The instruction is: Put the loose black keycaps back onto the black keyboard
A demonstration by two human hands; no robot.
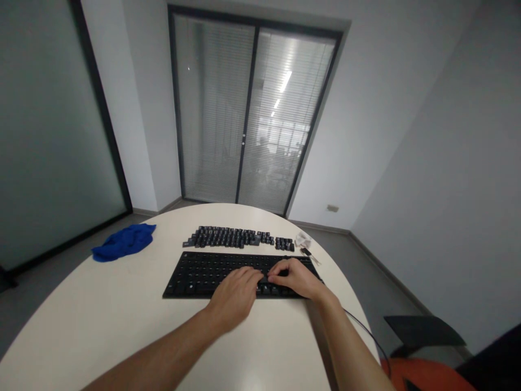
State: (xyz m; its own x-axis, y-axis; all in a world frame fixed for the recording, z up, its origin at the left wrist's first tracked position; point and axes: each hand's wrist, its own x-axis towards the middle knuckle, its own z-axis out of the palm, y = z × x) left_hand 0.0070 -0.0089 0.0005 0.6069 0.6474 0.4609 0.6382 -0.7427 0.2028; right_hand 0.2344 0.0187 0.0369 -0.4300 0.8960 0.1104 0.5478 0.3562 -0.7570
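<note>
A pale round-edged table (122,320) fills the foreground, a blinded glass partition (215,108) beyond — its left side bare beside the blue cloth (124,242). The keyboard (195,271) lies mid-table, loose keycaps (228,237) beyond. Both left hand (237,297) and right hand (295,276) bend over it — finger gaps unclear.

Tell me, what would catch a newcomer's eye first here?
Probably the bright blue cloth, crumpled near the left edge of the pale round table. Next come the left hand and right hand, close together over the black keyboard in the middle. Just beyond it, loose black keycaps lie in neat rows, an odd sight beside a keyboard.
</note>
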